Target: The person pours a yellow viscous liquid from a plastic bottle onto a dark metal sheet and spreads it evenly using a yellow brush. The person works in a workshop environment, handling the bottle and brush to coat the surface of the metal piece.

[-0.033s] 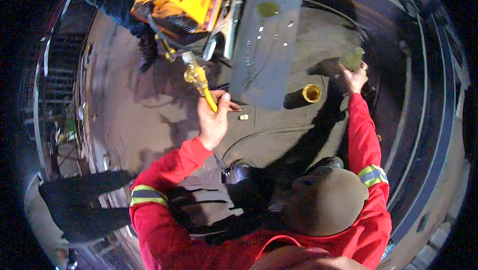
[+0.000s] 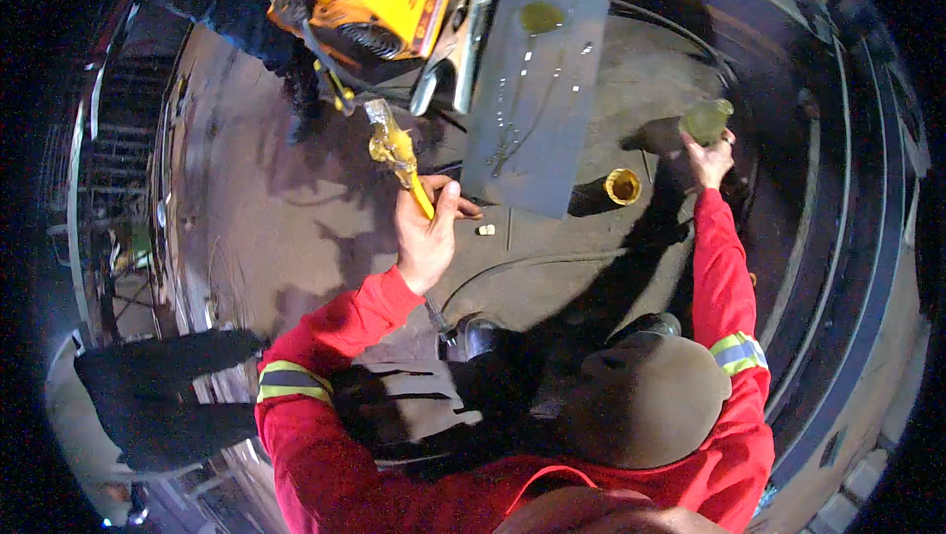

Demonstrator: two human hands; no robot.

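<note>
My left hand [image 2: 426, 229] is closed round the yellow handle of a paintbrush [image 2: 392, 150]; its head is smeared with a yellowish substance and points away from me. Out at the far right, my right hand [image 2: 709, 160] grips a pale green, see-through bottle or jar [image 2: 707, 120]. Between the hands lies a flat grey metal plate [image 2: 537, 130], with a yellow-green puddle [image 2: 541, 18] near its far end and wet streaks along it. A small round yellow container [image 2: 622, 186], its top uncovered, stands right of the plate's near end. A small pale plug-like piece [image 2: 486, 230] rests near my left fingertips.
A yellow-orange machine [image 2: 370, 2] stands at the far left of the plate, with metal bars [image 2: 448, 66] beside it. Another person's dark-clothed leg [image 2: 212, 17] is at upper left. A cable with a plug [image 2: 443, 327] lies near my feet. Long metal beams [image 2: 843, 238] run along the right.
The scene sits slightly farther right in the picture. Both hands keep their grips on the paintbrush and the green bottle or jar.
</note>
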